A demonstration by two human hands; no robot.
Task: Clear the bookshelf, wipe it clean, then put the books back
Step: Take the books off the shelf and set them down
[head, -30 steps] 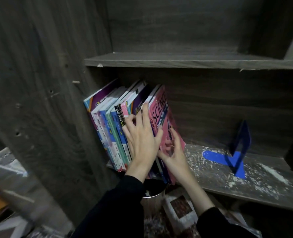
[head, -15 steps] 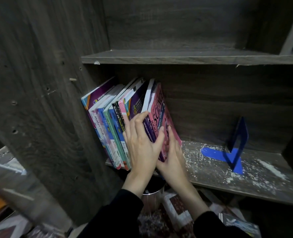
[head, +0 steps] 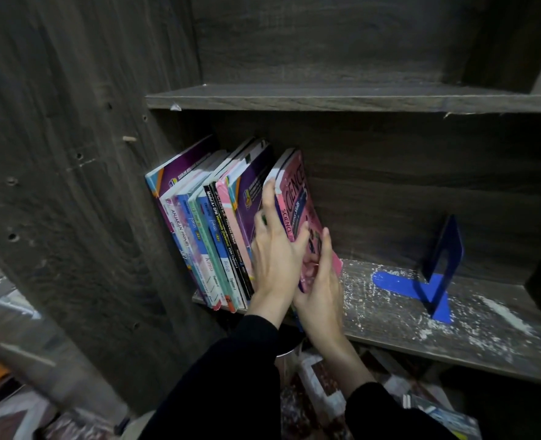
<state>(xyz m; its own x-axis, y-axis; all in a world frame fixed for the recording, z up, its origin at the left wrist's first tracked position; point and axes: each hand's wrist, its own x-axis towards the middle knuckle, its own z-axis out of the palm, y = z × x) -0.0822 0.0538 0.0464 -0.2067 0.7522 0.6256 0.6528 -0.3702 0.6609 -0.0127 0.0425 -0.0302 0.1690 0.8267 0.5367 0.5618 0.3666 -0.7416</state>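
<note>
A row of schoolbooks point(head: 199, 236) leans left against the side panel at the left end of the dark wooden shelf point(head: 389, 322). The rightmost one, a pink Science book point(head: 294, 188), is tilted away from the purple book point(head: 247, 198) beside it. My left hand point(head: 275, 255) has its fingers in that gap and its thumb on the pink cover, gripping the book. My right hand point(head: 321, 284) lies with straight fingers flat against the lower cover from the right. The book's lower corner is hidden by both hands.
A blue bookend point(head: 440, 271) stands on the right half of the shelf amid white dust and crumbs point(head: 500, 315). An upper shelf point(head: 326, 98) runs overhead. The tall side panel point(head: 72, 185) is at the left. Books and a metal can point(head: 286, 357) lie below.
My left fingers have slid off the spines into the gap left of the pink Science book, which has come away from the row. My right hand has shifted lower on its cover.
</note>
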